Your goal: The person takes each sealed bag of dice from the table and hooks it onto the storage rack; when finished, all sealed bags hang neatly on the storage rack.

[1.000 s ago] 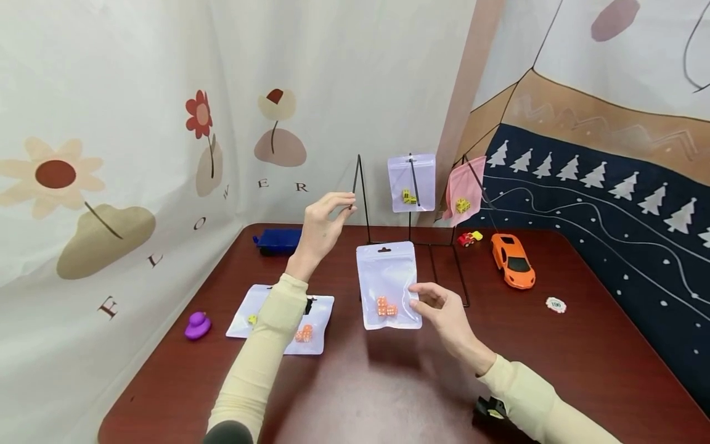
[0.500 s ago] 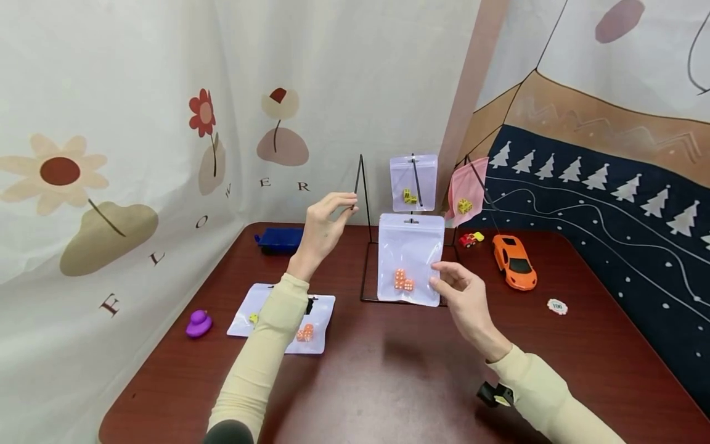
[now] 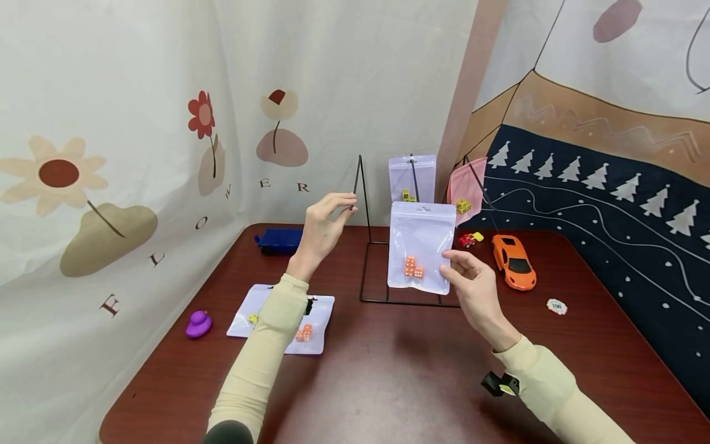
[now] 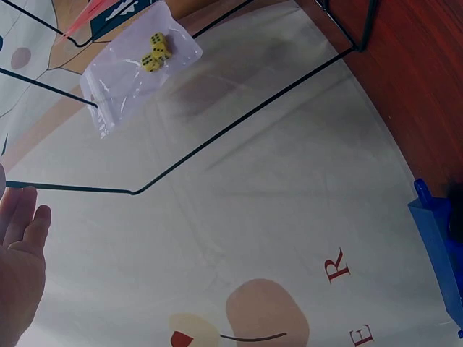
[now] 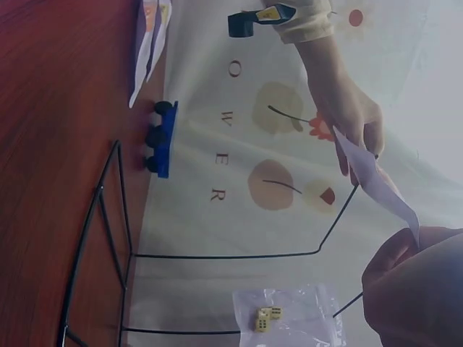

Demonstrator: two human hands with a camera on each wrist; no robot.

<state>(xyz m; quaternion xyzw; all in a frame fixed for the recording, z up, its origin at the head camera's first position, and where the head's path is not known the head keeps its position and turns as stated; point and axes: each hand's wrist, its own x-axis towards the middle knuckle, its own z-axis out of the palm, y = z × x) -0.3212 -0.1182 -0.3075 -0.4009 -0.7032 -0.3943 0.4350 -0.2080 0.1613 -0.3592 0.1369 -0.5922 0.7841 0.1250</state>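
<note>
My right hand (image 3: 479, 299) pinches the right edge of a lilac zip bag (image 3: 421, 231) holding several orange dice. The bag is held up in front of a black wire display rack (image 3: 409, 303), its hang hole at the top. My left hand (image 3: 324, 228) pinches the front end of the rack's left hook (image 4: 79, 189) between thumb and fingers; no bag hangs there. On the middle hook hangs another lilac bag (image 3: 398, 176) with yellow dice, its lower part covered by the held bag. A pink bag (image 3: 471, 184) with yellow dice hangs on the right hook.
Two lilac bags (image 3: 318, 314) lie at left, partly under my left forearm. A purple duck (image 3: 198, 324) and a blue toy wagon (image 3: 280, 240) stand beyond. At right are an orange toy car (image 3: 513, 262), a small red-yellow toy car (image 3: 469, 239) and a white chip (image 3: 557, 306).
My right hand has carried the bag of orange dice up and to the right, so it now overlaps the middle hanging bag. The left hand stays on the left hook.
</note>
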